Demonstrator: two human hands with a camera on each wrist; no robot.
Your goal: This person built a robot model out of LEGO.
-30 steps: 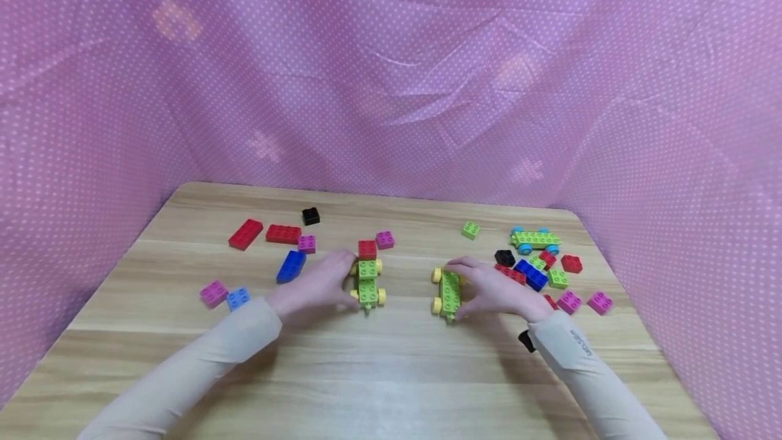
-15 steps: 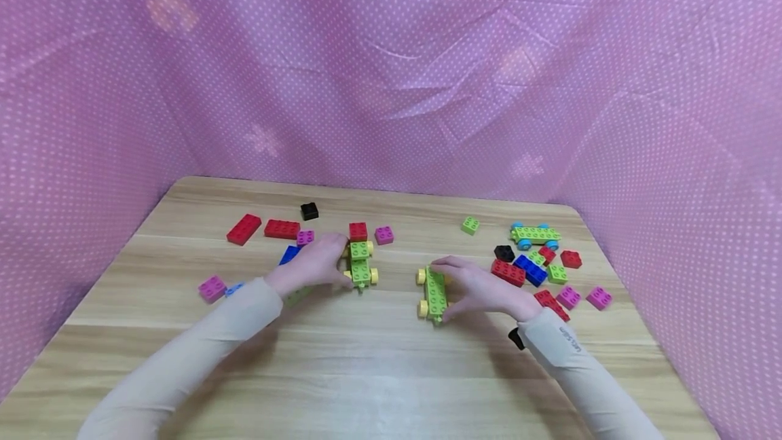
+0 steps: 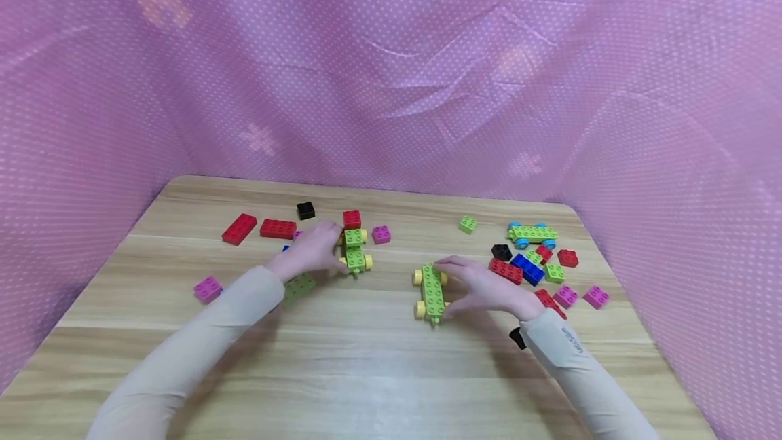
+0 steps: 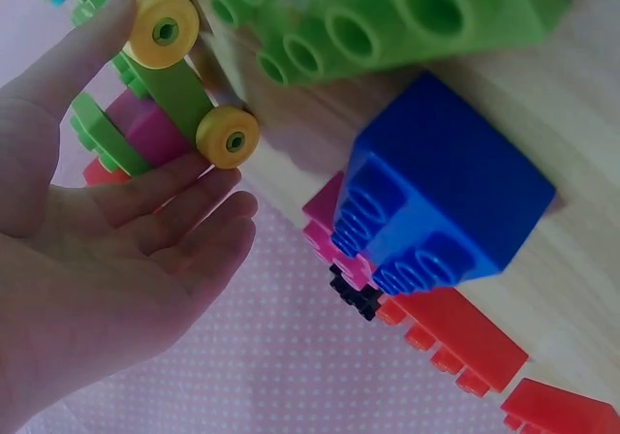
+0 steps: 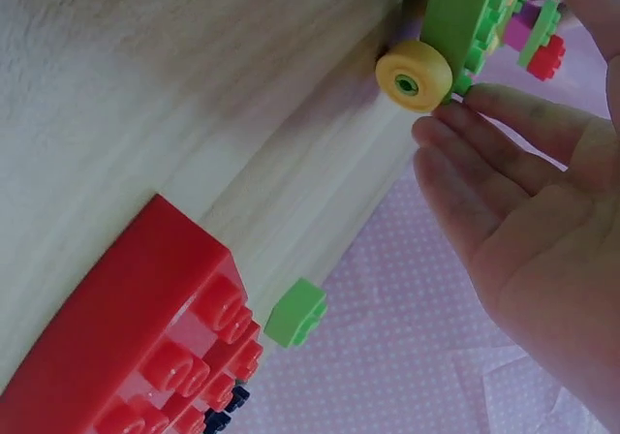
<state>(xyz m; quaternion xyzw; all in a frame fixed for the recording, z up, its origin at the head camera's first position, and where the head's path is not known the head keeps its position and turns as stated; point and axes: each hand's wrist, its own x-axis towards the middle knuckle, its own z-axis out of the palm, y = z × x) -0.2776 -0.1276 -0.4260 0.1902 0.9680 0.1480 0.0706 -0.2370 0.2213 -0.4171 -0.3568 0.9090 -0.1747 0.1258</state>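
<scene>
Left hand [image 3: 310,248] grips stacked toy car [image 3: 354,258], which lies to its right; right hand [image 3: 491,288] pinches plain toy car [image 3: 432,294], to its left. Long axes both run near to far.

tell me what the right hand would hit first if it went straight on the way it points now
The green wheeled base, set between the thumb and fingers of the right hand. Depth is unclear, so its side or a yellow wheel could come first.
</scene>
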